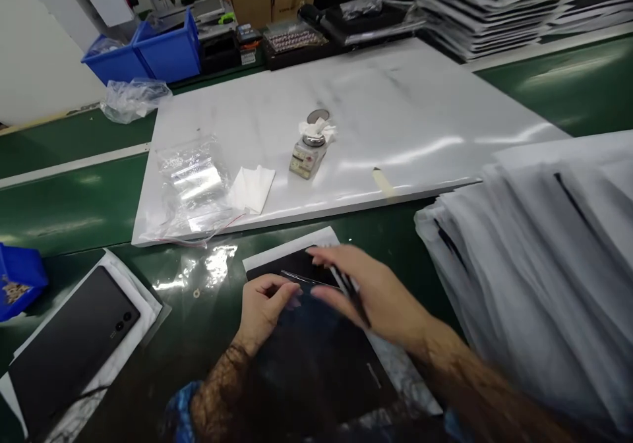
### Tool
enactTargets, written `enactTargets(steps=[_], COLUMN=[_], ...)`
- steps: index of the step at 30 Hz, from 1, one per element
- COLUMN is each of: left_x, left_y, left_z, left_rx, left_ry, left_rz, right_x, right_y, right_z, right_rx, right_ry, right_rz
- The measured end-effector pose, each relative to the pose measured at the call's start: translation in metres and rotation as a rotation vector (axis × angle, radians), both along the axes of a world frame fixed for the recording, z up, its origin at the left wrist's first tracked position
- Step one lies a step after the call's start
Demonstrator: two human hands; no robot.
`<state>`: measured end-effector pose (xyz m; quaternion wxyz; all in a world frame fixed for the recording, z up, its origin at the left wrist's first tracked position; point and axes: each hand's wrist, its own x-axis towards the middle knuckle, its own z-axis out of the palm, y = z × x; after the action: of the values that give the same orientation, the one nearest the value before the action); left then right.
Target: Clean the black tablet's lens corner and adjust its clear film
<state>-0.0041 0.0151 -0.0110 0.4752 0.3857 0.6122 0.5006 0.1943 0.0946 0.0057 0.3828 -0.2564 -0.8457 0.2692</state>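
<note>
Though apart, hands (262,308) (383,295) (above black panel (316,364)).

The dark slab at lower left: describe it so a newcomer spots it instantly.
On the green work surface, find the blue bin at the far left. Below and right of it, a dark slab lies aslant on white wrapping. Unlike the black panel farther right, it shows two lenses.

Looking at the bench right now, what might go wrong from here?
1. The right hand holds a dark tool above the black panel; a slip could scratch it.
2. The bare left hand is also over the panel, so fingers might smudge its surface.
3. The bottle sits on the white board ahead; a knock could tip it.
</note>
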Motion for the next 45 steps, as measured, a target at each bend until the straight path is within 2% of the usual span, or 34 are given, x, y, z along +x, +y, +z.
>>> enactTargets(steps=[3,7,10,13,16,18,25,37,45], left_x=[0.002,0.000,-0.002,0.000,0.002,0.003,0.003,0.003,0.003], left_y=[-0.002,-0.003,-0.004,-0.005,-0.006,-0.006,-0.006,-0.006,-0.007], left_z=[0.007,0.014,0.011,0.009,0.009,0.011,0.011,0.011,0.008], left_rx=[-0.027,-0.078,-0.105,-0.120,-0.105,-0.090,-0.093,-0.069,-0.058], left_ry=[0.054,-0.043,-0.084,-0.029,0.089,0.161,0.198,0.243,0.242], left_rz=[-0.044,-0.188,-0.192,-0.184,-0.219,-0.226,-0.229,-0.244,-0.227], right_x=[0.000,0.003,0.010,0.016,0.018,0.018,0.016,0.010,0.007], right_y=[-0.029,-0.035,-0.026,-0.012,-0.005,-0.006,-0.022,-0.023,-0.028], right_z=[-0.022,-0.037,-0.040,-0.037,-0.032,-0.029,-0.029,-0.030,-0.031], right_rx=[-0.111,-0.343,-0.421,-0.498,-0.648,-0.699,-0.615,-0.567,-0.396], right_ry=[0.007,0.003,0.015,0.197,0.384,0.399,0.339,0.395,0.423], right_rz=[0.047,0.010,0.027,-0.016,0.086,0.143,0.027,0.023,0.086])
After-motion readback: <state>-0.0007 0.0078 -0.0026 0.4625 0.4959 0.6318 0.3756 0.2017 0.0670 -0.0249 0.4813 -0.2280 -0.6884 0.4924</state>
